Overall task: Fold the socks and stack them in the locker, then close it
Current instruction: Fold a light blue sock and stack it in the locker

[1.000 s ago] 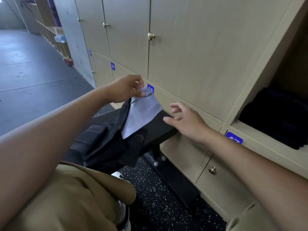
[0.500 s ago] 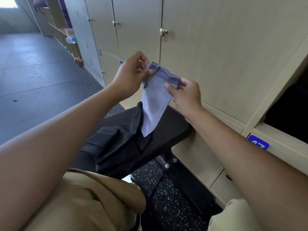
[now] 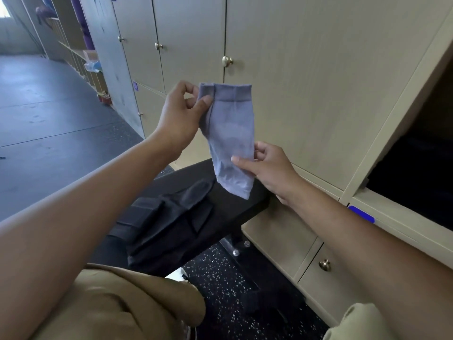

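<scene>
Two hands pinch sock: left cuff, right lower edge | open locker: dark contents

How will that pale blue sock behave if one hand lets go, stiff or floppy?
Probably floppy: the pale blue sock hangs limp between the left hand, which pinches its cuff, and the right hand, which pinches lower down. It looks thin and light, so it would likely droop from whichever hand keeps hold. Its knit surface seems unlikely to slip.
</scene>
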The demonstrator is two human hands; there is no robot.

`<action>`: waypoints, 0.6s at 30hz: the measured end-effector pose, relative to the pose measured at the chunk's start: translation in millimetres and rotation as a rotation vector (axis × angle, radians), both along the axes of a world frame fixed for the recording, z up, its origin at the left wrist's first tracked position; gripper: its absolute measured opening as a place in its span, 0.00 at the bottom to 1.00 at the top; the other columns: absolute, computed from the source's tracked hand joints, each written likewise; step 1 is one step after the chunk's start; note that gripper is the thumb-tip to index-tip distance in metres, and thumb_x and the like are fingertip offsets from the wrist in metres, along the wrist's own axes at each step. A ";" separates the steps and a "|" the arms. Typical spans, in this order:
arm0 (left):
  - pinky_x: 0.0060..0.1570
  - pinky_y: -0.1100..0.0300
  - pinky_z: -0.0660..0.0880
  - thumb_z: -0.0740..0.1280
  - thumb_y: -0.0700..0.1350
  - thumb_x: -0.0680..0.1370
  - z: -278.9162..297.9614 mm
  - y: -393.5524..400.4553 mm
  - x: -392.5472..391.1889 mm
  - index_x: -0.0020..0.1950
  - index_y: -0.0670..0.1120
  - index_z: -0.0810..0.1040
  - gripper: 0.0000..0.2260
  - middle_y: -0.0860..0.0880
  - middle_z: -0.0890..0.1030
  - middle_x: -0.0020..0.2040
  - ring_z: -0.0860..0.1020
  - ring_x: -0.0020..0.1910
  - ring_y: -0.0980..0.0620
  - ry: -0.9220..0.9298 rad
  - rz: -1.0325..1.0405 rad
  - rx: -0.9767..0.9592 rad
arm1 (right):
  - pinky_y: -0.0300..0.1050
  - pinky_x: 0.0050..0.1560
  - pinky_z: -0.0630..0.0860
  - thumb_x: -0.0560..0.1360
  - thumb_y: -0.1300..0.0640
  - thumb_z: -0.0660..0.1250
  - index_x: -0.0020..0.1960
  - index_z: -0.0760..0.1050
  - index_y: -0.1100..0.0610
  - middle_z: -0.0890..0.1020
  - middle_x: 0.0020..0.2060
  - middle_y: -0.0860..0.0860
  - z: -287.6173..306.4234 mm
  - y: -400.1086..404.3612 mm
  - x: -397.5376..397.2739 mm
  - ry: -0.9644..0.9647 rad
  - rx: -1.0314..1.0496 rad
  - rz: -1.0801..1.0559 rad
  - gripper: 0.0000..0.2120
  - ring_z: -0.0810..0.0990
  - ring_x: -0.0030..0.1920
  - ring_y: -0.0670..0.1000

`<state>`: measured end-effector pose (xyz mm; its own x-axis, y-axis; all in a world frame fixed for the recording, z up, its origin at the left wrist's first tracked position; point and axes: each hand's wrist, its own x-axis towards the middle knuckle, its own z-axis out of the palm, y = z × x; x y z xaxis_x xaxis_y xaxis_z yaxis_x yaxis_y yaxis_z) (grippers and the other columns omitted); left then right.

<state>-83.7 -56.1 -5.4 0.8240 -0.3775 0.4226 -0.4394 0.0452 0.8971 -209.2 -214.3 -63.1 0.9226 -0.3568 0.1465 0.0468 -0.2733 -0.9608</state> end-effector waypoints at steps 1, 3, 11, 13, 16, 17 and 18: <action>0.44 0.46 0.78 0.66 0.44 0.83 -0.6 -1.6 -1.9 0.48 0.48 0.69 0.08 0.47 0.83 0.39 0.80 0.40 0.47 0.043 -0.012 -0.020 | 0.40 0.51 0.82 0.75 0.59 0.76 0.55 0.81 0.55 0.87 0.48 0.48 -0.7 -1.7 -3.0 0.002 -0.016 -0.006 0.10 0.87 0.48 0.45; 0.42 0.50 0.76 0.67 0.45 0.83 -0.2 -3.2 -6.3 0.48 0.48 0.69 0.08 0.47 0.80 0.39 0.78 0.38 0.49 0.144 -0.013 -0.067 | 0.48 0.55 0.83 0.75 0.59 0.75 0.55 0.81 0.55 0.88 0.48 0.49 0.2 -6.5 -8.9 -0.008 -0.033 -0.043 0.09 0.87 0.49 0.48; 0.43 0.54 0.81 0.73 0.50 0.78 8.9 1.9 -18.2 0.54 0.44 0.70 0.15 0.48 0.81 0.42 0.81 0.43 0.47 0.363 -0.166 -0.043 | 0.55 0.58 0.81 0.78 0.59 0.72 0.54 0.81 0.59 0.87 0.49 0.51 21.5 -22.8 -44.9 -0.028 -0.121 -0.062 0.06 0.86 0.50 0.52; 0.37 0.57 0.80 0.75 0.43 0.77 10.2 1.9 -17.3 0.56 0.45 0.70 0.16 0.48 0.79 0.41 0.80 0.37 0.50 0.339 -0.166 0.028 | 0.48 0.54 0.82 0.78 0.59 0.72 0.54 0.81 0.57 0.87 0.49 0.49 25.2 -27.0 -54.3 -0.004 -0.159 -0.016 0.06 0.86 0.49 0.49; 0.32 0.61 0.76 0.73 0.37 0.78 10.2 3.6 -20.7 0.59 0.48 0.68 0.17 0.47 0.76 0.36 0.76 0.32 0.52 0.321 -0.337 0.190 | 0.37 0.47 0.80 0.78 0.59 0.72 0.55 0.82 0.58 0.88 0.48 0.47 26.6 -32.6 -66.0 0.057 -0.164 0.034 0.07 0.86 0.48 0.45; 0.32 0.61 0.76 0.72 0.36 0.78 10.1 3.9 -22.4 0.59 0.49 0.68 0.17 0.47 0.75 0.36 0.76 0.33 0.51 0.297 -0.403 0.238 | 0.35 0.45 0.79 0.78 0.60 0.73 0.55 0.82 0.58 0.88 0.48 0.47 26.7 -34.5 -69.5 0.079 -0.146 0.043 0.07 0.86 0.47 0.44; 0.33 0.61 0.77 0.71 0.35 0.78 9.9 4.1 -24.6 0.59 0.49 0.69 0.16 0.46 0.76 0.37 0.76 0.35 0.50 0.261 -0.458 0.287 | 0.34 0.44 0.79 0.77 0.60 0.73 0.55 0.82 0.58 0.88 0.47 0.48 26.7 -36.8 -72.6 0.098 -0.129 0.049 0.06 0.86 0.46 0.44</action>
